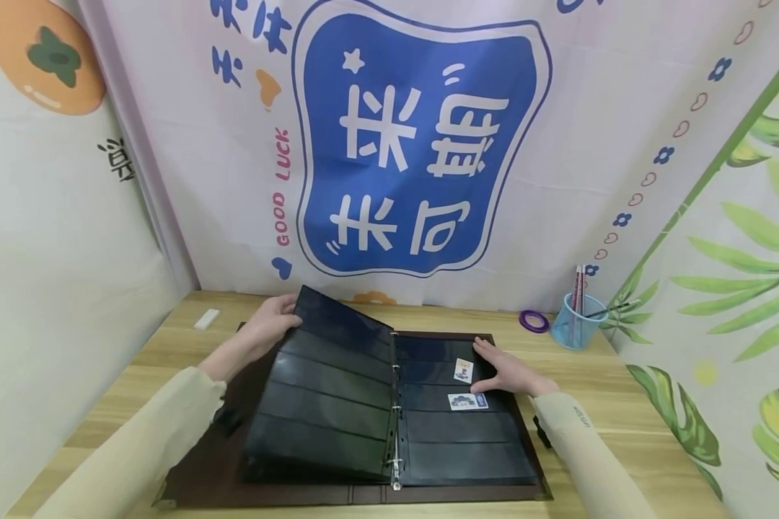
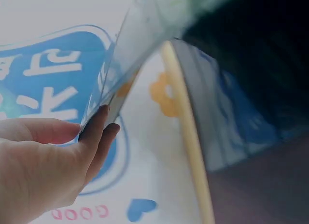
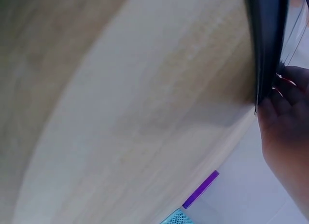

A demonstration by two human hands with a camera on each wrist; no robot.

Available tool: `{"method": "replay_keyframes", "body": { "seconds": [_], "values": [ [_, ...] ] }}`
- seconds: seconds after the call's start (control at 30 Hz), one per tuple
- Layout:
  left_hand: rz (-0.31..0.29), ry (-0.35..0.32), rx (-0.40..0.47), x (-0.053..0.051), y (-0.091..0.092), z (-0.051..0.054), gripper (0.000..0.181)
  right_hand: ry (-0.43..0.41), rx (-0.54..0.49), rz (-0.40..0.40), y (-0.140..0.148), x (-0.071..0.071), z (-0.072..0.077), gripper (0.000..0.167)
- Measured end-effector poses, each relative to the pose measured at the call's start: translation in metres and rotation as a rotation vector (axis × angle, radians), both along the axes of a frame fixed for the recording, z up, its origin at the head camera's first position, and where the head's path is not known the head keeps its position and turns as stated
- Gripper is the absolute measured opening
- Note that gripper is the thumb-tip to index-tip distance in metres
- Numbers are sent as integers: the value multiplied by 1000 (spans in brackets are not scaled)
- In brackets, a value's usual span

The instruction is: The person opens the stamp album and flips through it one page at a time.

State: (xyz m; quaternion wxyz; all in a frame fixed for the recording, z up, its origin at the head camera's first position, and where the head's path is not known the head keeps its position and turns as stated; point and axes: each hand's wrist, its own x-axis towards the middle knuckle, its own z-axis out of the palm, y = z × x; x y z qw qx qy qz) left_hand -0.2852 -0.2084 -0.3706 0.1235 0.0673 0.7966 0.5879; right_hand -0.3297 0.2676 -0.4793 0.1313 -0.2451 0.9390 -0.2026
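Observation:
A brown ring binder [image 1: 467,493] lies spread on the table with black pocket pages. My left hand [image 1: 274,324] pinches the top outer corner of a raised black page [image 1: 331,375]; in the left wrist view, thumb and fingers of the hand [image 2: 53,161] hold the page edge [image 2: 108,84]. My right hand [image 1: 509,371] rests with spread fingers on the right page [image 1: 461,461], beside a small picture card [image 1: 464,371], its thumb by a second, wider card [image 1: 467,401]. In the right wrist view the hand [image 3: 287,132] is at the binder's dark edge [image 3: 270,40].
A blue mesh cup [image 1: 574,328] with pencils stands at the back right, beside a purple ring [image 1: 534,321]. A small white block [image 1: 206,318] lies at the back left. Printed cloth [image 1: 247,216] hangs behind the wooden table [image 1: 597,404].

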Motion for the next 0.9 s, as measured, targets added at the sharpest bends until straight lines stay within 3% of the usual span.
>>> {"method": "replay_keyframes", "body": {
  "seconds": [0.17, 0.4, 0.63, 0.9],
  "values": [
    [68, -16, -52, 4, -12, -20, 68, -7, 0, -5, 0, 1, 0, 105],
    [103, 2, -142, 7, -21, -47, 70, 9, 9, -16, 0, -1, -2, 105],
    [165, 108, -329, 13, -25, -71, 73, 19, 3, -21, 0, -2, -3, 106],
    [120, 246, -522, 21, -27, -90, 71, 32, -10, -24, 0, -2, -5, 106]
  ]
}}
